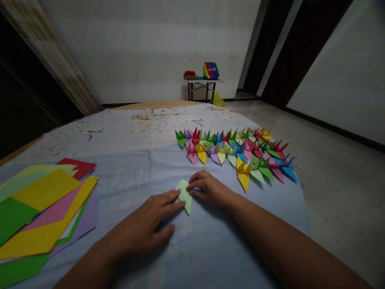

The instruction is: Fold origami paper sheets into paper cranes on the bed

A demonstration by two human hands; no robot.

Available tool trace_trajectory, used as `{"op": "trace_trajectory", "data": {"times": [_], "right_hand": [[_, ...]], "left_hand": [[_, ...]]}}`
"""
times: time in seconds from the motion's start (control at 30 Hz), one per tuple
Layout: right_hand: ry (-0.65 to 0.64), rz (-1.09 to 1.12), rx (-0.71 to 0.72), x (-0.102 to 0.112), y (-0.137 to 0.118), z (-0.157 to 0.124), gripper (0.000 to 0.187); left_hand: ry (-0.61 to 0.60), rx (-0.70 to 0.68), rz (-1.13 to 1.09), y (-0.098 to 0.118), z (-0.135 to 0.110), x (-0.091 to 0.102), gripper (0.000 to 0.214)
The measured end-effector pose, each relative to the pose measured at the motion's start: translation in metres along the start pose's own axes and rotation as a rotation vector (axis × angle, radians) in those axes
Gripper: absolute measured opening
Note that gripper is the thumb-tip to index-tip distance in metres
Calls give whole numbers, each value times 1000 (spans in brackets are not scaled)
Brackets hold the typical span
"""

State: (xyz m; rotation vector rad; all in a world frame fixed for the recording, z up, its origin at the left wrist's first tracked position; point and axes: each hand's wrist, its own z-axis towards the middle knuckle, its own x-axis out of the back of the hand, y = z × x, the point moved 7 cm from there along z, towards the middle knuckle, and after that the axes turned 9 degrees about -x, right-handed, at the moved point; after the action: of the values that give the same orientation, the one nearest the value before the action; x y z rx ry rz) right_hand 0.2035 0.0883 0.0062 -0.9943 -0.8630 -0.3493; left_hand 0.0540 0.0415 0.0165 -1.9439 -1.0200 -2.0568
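A pale green piece of folded origami paper (184, 195), kite-shaped with its narrow tip toward me, lies flat on the blue flowered cloth (132, 180). My left hand (155, 214) rests at its left side, fingers stretched out and fingertips touching the paper's left edge; the thumb is spread away. At the right edge, my right hand (209, 188) has its fingers curled and its thumb and fingertips pressed together on the paper. The fingertips hide part of the right edge.
Rows of finished paper cranes (228, 146) in many colours stand at the right back of the table. A pile of coloured paper sheets (51, 196) lies at the left. Beyond the table's far edge, a small stand (204, 81) holds a colourful bag (211, 71).
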Motion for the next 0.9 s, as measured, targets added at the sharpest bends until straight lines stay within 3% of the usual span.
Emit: {"op": "trace_trajectory", "data": {"times": [0.47,0.9], "right_hand": [[3,-26,-15,0,-2,0,15],[20,-42,11,-1,-2,0,14]], "left_hand": [[8,4,134,11,3,-4,54],[1,-16,-18,2,1,-4,56]]}}
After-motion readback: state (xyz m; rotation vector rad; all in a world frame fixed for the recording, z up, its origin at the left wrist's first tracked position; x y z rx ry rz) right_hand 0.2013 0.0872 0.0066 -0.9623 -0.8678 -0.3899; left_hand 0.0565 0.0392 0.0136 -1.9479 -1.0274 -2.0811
